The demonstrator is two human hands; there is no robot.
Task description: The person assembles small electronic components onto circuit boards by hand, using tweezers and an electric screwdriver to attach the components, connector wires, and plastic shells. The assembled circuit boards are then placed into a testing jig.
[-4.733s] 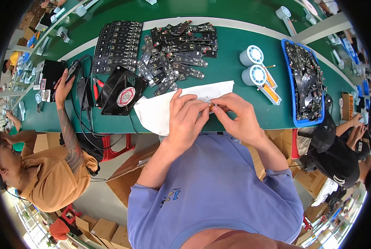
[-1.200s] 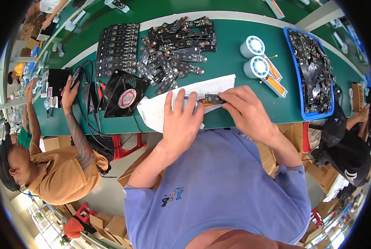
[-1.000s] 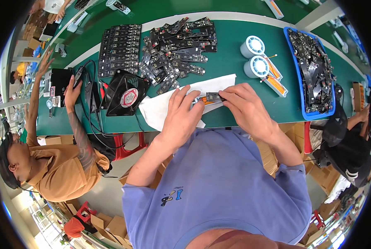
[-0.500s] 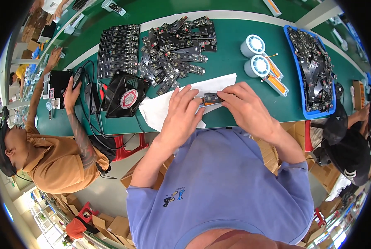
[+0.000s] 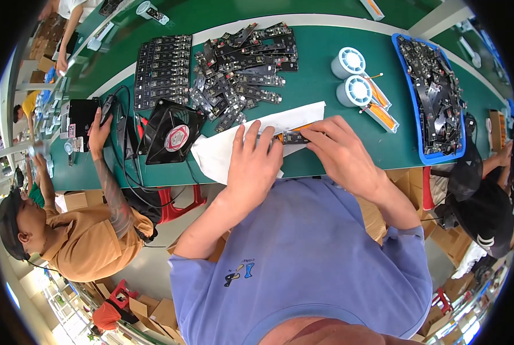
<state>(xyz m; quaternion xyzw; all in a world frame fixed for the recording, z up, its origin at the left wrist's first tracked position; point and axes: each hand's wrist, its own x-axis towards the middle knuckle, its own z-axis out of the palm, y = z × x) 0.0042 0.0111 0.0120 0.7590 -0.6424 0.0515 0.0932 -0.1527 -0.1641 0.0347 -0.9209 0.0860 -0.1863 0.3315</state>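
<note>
Between my hands a dark circuit board (image 5: 294,137) sits over a piece with an orange strip, above a white cloth (image 5: 214,150). My left hand (image 5: 254,163) is curled over the left end, its fingers slightly apart and hiding what lies beneath. At the right end, the bent fingers and thumb of my right hand (image 5: 344,148) pinch the board's edge. Just beyond the cloth lies a loose heap of similar circuit boards (image 5: 239,75). Two small fans (image 5: 354,91) with pale blue round heads and orange strips in their handles lie to the right.
A blue tray (image 5: 424,154) full of dark boards stands at the right. Joined rows of boards (image 5: 162,72) lie at the far left. A black square fan (image 5: 173,132) with cables stands left of the cloth. A co-worker (image 5: 96,244) sits on the left, one hand by a black box (image 5: 83,118).
My left hand has tilted more upright over the piece, and more of the orange strip shows along the board. The co-worker on the left has drawn the far arm back.
</note>
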